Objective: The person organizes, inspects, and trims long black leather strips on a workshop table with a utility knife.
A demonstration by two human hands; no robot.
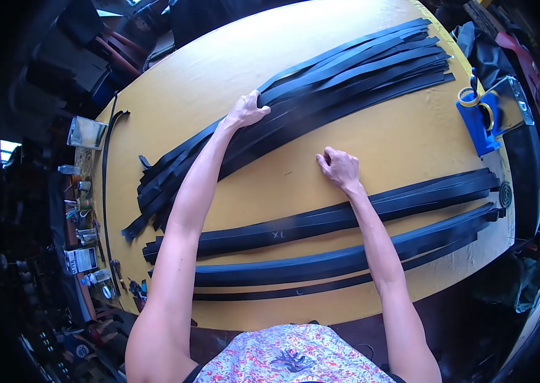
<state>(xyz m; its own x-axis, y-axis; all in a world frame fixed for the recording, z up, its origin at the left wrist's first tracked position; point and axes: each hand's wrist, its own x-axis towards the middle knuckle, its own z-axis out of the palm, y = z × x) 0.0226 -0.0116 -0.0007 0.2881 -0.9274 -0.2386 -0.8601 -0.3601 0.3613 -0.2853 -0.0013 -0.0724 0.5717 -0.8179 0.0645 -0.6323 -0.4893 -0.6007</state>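
Observation:
My left hand [248,110] is closed on the upper edge of a loose, fanned-out pile of long black strips [346,76] lying diagonally across the yellow table. Below that pile, my right hand [339,167] hovers over or rests on the table surface with its fingers curled in; whether anything is inside them is hidden. Nearer to me lies a neater bundle of black strips marked XL [276,228]. Another stacked bundle [295,265] is below it, and a single strip marked L [295,292] lies closest to my body.
On the right edge of the yellow table [219,73] stands a blue holder [474,127] with tape rolls, beside a clear box. A coiled green item [505,195] sits below it. A thin dark strip [106,179], a clear container [86,133] and small bottles line the left side.

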